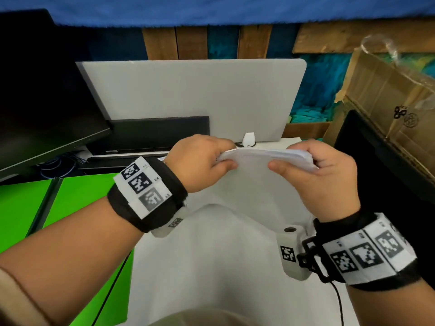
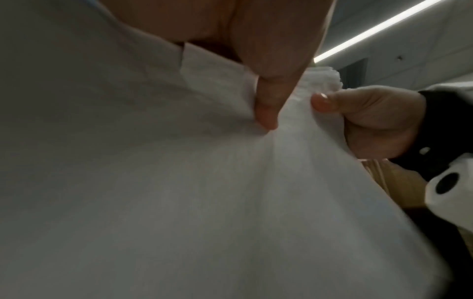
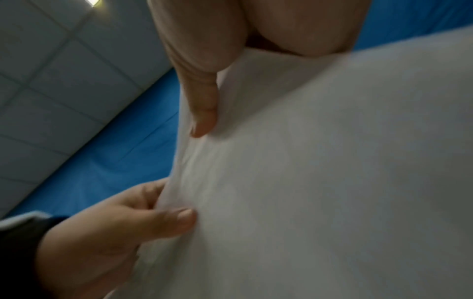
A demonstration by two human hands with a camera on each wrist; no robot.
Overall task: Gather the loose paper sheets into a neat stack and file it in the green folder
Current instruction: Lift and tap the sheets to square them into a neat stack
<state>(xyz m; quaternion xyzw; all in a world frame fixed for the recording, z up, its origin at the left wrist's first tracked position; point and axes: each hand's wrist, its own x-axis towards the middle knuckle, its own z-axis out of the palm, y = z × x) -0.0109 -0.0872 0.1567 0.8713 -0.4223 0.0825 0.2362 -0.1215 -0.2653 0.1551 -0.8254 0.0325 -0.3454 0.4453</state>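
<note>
From the head view, we are seeing the left hand (image 1: 200, 161) and the right hand (image 1: 327, 177) pinching the top edge of the paper stack (image 1: 256, 184), thumbs on the near face, fingers curled behind; the stack is hanging upright over the white desk (image 1: 211, 267). The green folder (image 1: 70, 208) is lying open on the left, apart from the papers.

From the left wrist, we are watching the left thumb (image 2: 271, 97) pressing the sheets, the right hand opposite.

From the right wrist, the right thumb (image 3: 204, 105) is pressing the paper, with the left hand pinching lower down.
</note>
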